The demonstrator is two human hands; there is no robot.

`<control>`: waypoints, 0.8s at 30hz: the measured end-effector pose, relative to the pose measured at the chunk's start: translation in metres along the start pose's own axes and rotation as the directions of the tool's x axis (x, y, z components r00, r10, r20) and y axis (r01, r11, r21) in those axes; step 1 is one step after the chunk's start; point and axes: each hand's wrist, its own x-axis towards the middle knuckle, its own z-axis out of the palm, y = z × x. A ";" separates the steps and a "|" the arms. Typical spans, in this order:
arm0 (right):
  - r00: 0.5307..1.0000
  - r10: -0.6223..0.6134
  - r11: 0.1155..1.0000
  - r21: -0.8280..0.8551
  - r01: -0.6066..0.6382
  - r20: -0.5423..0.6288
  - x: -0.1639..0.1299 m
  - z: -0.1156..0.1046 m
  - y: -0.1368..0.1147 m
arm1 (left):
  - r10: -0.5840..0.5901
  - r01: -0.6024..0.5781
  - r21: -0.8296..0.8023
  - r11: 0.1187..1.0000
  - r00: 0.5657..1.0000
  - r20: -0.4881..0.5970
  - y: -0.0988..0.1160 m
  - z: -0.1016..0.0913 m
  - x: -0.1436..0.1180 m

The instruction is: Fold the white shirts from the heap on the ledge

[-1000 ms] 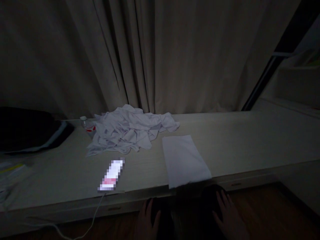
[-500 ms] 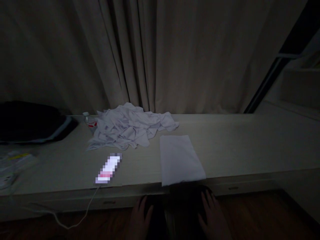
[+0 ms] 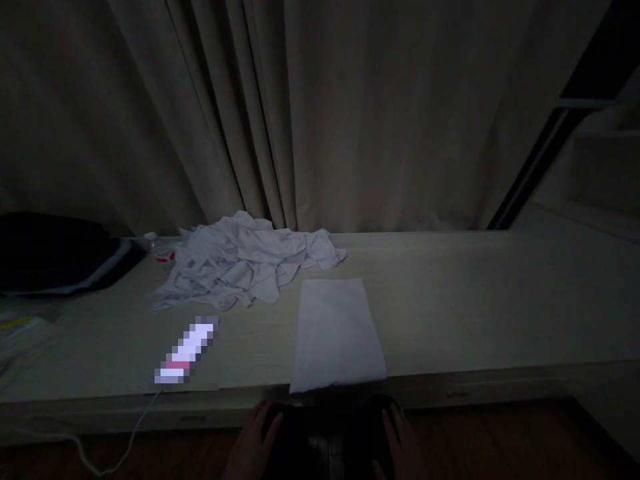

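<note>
Both hands, left [image 3: 250, 443] and right [image 3: 400, 443], rest flat on dark knees, holding nothing; the folded cloth [image 3: 337, 337] overhangs the table [image 3: 475, 313] edge and could slip off.

Two bare hands [image 3: 255, 440], no sleeves, rings or gloves visible.

Crumpled white cloth pile [image 3: 245, 267], matt pale wood-grain desk [image 3: 475, 300], smooth folded cloth [image 3: 337, 333]

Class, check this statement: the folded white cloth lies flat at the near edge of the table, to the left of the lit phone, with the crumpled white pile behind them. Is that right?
Not quite. The head view shows the folded white cloth to the right of the lit phone, not the left. It does lie flat at the near edge of the table, with the crumpled white pile behind them.
</note>
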 end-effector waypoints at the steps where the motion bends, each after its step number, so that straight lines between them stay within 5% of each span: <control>1: 1.000 -0.009 1.000 -0.002 0.009 0.000 -0.001 -0.002 0.001 | 0.005 -0.005 -0.001 1.000 1.000 -0.009 0.003 0.002 0.000; 7: 0.996 -0.036 0.999 0.001 0.036 -0.079 -0.003 -0.017 -0.013 | 0.070 -0.062 0.067 0.996 0.990 -0.126 0.011 0.008 -0.008; 13: 0.996 0.045 0.998 0.049 -0.041 -0.082 0.004 -0.020 -0.035 | 0.223 -0.194 0.180 0.964 0.961 -0.163 -0.004 -0.011 -0.013; 16: 0.996 0.074 0.992 0.104 -0.068 -0.058 0.009 -0.023 -0.037 | 0.161 -0.156 0.055 0.986 0.982 -0.101 0.003 -0.023 -0.009; 20: 0.985 0.167 0.946 0.285 -0.151 -0.031 0.027 -0.051 -0.032 | -0.055 0.063 -0.129 0.990 0.996 0.068 0.032 -0.034 0.002; 24: 0.918 0.397 0.822 0.451 -0.347 -0.018 0.064 -0.085 -0.025 | -0.093 0.133 -0.200 0.971 0.976 0.197 0.053 -0.028 0.020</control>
